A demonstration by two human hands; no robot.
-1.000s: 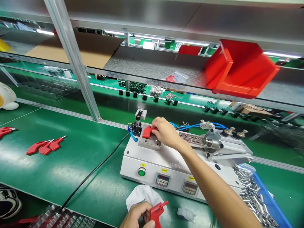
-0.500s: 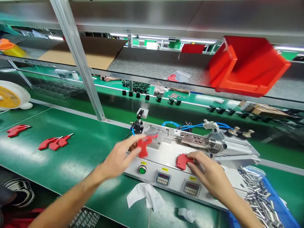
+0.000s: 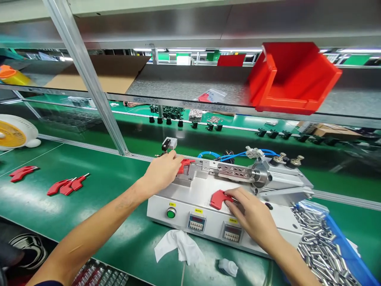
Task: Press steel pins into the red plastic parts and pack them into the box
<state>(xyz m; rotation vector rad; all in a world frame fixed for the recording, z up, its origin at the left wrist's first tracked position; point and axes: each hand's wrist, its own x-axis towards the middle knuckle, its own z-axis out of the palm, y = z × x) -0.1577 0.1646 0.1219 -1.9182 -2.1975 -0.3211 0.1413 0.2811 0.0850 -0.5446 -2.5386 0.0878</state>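
Observation:
My left hand (image 3: 162,171) is closed on a red plastic handle piece (image 3: 184,163) and presses it into the fixture at the back left of a white press machine (image 3: 205,200). My right hand (image 3: 253,216) rests on the machine's top, fingers pinched on a second red handle piece (image 3: 218,198) that lies flat there. A metal cylinder and ram (image 3: 247,173) point along the machine toward the fixture.
A green button (image 3: 170,213) and two counters sit on the machine's front. A white cloth (image 3: 178,245) lies before it. A blue bin of metal pins (image 3: 324,248) is at right. Red handle pieces (image 3: 67,185) lie left; a fan (image 3: 13,133) stands far left. A red bin (image 3: 293,77) sits overhead.
My left hand carried a red piece up from the table's edge into the fixture. My right hand took the earlier piece out of the fixture and brought it down onto the machine's top.

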